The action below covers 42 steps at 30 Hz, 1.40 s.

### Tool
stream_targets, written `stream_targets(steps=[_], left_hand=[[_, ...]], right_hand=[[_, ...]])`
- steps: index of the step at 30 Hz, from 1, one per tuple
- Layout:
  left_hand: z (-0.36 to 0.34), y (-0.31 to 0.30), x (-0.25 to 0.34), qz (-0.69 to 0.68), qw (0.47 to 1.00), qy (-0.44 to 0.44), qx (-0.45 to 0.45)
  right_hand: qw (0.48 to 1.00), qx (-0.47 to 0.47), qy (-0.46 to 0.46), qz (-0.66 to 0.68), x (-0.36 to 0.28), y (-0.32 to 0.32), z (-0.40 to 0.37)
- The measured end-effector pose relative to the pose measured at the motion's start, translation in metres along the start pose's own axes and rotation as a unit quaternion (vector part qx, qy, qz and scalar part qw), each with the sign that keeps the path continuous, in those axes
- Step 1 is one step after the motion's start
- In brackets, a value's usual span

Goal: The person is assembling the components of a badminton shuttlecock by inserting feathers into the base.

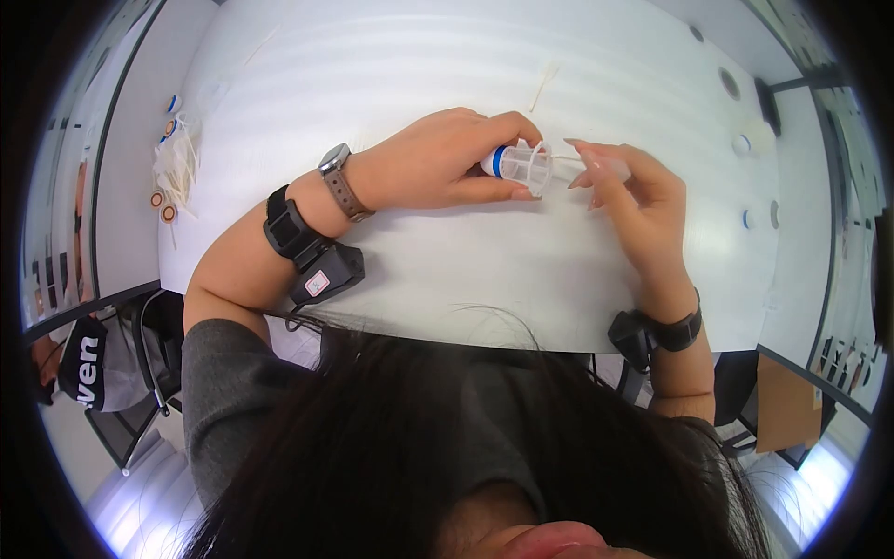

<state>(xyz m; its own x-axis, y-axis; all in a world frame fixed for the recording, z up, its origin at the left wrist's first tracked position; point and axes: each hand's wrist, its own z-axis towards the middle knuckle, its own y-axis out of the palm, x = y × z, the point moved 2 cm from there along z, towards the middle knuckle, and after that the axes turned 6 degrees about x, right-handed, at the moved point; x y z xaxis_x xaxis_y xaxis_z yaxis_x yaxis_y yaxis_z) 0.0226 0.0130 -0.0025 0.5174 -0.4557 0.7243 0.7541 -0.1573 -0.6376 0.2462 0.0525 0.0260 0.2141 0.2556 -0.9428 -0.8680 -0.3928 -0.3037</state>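
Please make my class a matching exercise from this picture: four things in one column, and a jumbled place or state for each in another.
Things:
1. Watch
2. Clear cylinder
3. Pale sticks
4. Cardboard

Places or states:
A. Bunched at the picture's left
B. Low at the picture's right
C. Fastened round a wrist
D. Held in the left hand

Pairs: 1-C, 2-D, 3-A, 4-B

A clear container (513, 165), tipped onto its side, shows a blue band beside its white end.
At the container's opposite end sits a white ring (538, 170); whether it is a separate part cannot be told. Just beyond the ring end, apart from the container, a translucent piece (615, 169) is held, partly hidden by fingers, its shape unclear.
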Motion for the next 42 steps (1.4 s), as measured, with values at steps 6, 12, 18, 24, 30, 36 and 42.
stream_targets(steps=[6, 12, 18, 24, 30, 36, 42], left_hand=[[0.002, -0.004, 0.006, 0.007, 0.999, -0.028, -0.037], [0.002, 0.000, 0.001, 0.017, 0.998, 0.053, 0.029], [0.003, 0.000, 0.001, 0.011, 0.998, 0.059, 0.024], [0.003, 0.001, 0.000, 0.021, 0.996, 0.075, 0.042], [0.003, 0.000, 0.002, 0.022, 0.996, 0.074, 0.040], [0.003, -0.002, 0.004, 0.020, 0.997, 0.061, 0.031], [0.004, -0.001, 0.003, 0.011, 0.998, 0.061, 0.024]], right_hand=[[0.998, 0.008, 0.051, 0.021, 0.008, 0.000, 0.001], [0.997, 0.005, 0.067, 0.032, 0.011, -0.001, 0.002], [0.997, -0.033, 0.066, 0.021, 0.011, 0.006, -0.001], [0.999, -0.006, 0.040, 0.011, 0.006, 0.001, 0.000], [1.000, -0.015, 0.023, 0.004, 0.003, 0.000, 0.001], [0.998, -0.019, 0.043, 0.028, 0.005, 0.002, 0.000], [0.998, -0.007, -0.040, -0.042, 0.006, 0.001, 0.000]])
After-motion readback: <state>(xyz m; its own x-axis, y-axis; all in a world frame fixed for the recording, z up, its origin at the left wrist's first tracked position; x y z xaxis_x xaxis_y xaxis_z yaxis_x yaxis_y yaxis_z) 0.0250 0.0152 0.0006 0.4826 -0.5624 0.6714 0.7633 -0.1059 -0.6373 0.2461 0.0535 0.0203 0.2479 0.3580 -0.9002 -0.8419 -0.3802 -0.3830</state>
